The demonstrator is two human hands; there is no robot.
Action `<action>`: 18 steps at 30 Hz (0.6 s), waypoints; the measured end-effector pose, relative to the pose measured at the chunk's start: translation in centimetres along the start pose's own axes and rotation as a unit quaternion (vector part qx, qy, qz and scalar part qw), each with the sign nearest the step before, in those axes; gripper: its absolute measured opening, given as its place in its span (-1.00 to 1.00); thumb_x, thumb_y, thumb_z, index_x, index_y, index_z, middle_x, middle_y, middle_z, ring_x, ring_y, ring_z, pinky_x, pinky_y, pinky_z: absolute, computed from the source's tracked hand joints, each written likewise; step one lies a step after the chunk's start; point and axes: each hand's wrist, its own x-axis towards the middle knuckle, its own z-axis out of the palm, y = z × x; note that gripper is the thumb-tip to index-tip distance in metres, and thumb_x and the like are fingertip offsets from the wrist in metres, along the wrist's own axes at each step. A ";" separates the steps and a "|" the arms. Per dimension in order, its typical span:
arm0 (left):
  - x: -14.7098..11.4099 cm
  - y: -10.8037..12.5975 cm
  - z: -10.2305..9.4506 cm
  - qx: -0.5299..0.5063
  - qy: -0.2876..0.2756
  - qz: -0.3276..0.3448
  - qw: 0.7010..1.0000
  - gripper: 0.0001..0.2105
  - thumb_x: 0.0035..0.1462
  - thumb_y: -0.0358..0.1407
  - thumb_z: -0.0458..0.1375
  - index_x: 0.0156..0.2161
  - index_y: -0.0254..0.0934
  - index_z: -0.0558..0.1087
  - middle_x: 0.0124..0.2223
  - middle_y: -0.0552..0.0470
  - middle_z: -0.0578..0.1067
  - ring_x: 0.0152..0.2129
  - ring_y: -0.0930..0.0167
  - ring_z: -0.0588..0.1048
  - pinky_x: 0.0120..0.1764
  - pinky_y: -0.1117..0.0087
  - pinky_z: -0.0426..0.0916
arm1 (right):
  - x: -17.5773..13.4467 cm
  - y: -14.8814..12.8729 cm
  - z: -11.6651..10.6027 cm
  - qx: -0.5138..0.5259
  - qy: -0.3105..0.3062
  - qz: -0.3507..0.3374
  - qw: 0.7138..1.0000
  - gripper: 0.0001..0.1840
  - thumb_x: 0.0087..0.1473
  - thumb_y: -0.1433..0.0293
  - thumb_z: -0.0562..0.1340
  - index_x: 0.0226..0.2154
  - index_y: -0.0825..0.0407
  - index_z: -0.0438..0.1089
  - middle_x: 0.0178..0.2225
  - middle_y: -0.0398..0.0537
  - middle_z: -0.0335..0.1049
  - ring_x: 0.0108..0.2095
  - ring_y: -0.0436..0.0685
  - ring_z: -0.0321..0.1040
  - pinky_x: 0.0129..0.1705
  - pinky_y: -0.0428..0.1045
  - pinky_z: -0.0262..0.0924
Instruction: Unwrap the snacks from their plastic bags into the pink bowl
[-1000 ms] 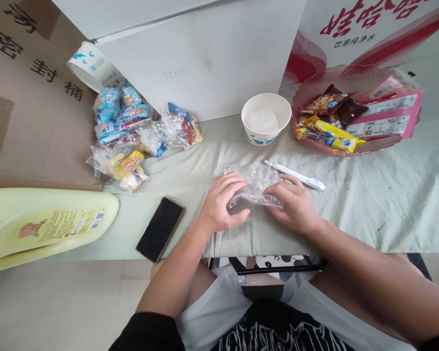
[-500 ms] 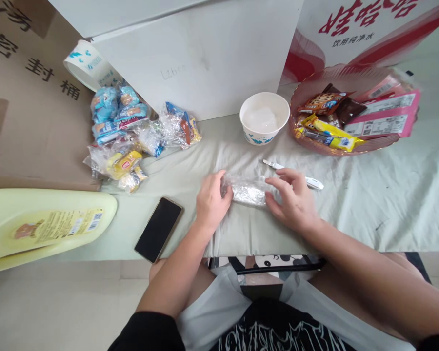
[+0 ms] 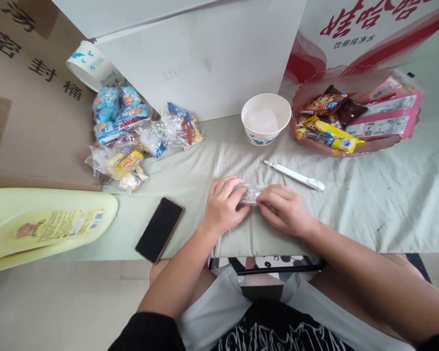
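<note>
A small packet in clear, crinkled plastic film (image 3: pixel 251 193) lies on the cloth-covered table in front of me, its middle showing between my hands. The left end is gripped by my left hand (image 3: pixel 222 207), with fingers curled over the film. At the right end, my right hand (image 3: pixel 286 209) pinches the plastic between thumb and fingers. What is inside the film I cannot make out; it looks shiny and silvery. Just beyond my right hand lies a slim white craft knife (image 3: pixel 296 176), touched by neither hand.
Behind the knife stands a white paper bowl (image 3: pixel 260 138). A pink ribbed basket (image 3: pixel 336 152) with snacks is at right. Clear bags of wrapped snacks (image 3: pixel 122 163) lie at left, near a tipped paper cup (image 3: pixel 91 63). A phone (image 3: pixel 160 229) and a yellow bottle (image 3: pixel 51 224) are nearer me.
Both hands have moved closer together over the packet, covering more of it. My right hand has come down off the knife's side and closed on the film.
</note>
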 end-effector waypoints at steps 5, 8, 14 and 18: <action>-0.4 -0.3 -0.1 -0.291 0.064 -0.174 0.939 -0.80 0.23 -0.17 0.16 -0.29 -0.25 0.52 -0.37 0.00 0.60 -0.42 0.37 0.57 -0.30 0.34 0.46 | -0.5 0.1 -0.7 0.145 0.070 0.041 0.986 -0.57 0.24 0.18 0.19 0.11 -0.05 0.22 0.07 0.18 0.39 0.14 0.34 0.35 0.14 0.29 0.30; -0.5 -0.1 0.2 -0.458 0.044 -0.256 0.850 -0.72 0.21 -0.07 0.20 -0.30 -0.27 0.51 -0.40 0.01 0.60 -0.45 0.37 0.57 -0.33 0.36 0.46 | -0.8 0.5 -0.4 0.230 0.019 0.114 0.966 -0.45 0.27 0.11 0.17 0.20 -0.03 0.13 0.14 0.22 0.36 0.13 0.30 0.39 0.14 0.24 0.34; 0.2 1.0 0.4 -0.463 -0.022 -0.256 0.848 -0.70 0.16 -0.06 0.23 -0.25 -0.30 0.54 -0.31 -0.02 0.60 -0.35 0.37 0.55 -0.22 0.36 0.45 | -0.1 -0.4 0.2 0.253 -0.094 0.232 0.934 -0.82 0.24 0.24 0.19 -0.19 0.01 0.35 -0.39 -0.07 0.55 -0.40 0.09 0.51 -0.33 -0.01 0.38; 0.2 0.9 0.2 -0.413 -0.051 -0.252 0.874 -0.68 0.18 -0.05 0.19 -0.33 -0.31 0.51 -0.47 0.09 0.45 -0.53 0.48 0.38 -0.44 0.45 0.30 | 0.3 -0.9 -0.2 0.232 -0.111 0.264 0.930 -0.83 0.22 0.38 0.12 -0.43 -0.03 0.24 -0.62 -0.23 0.43 -0.60 -0.01 0.36 -0.50 -0.09 0.19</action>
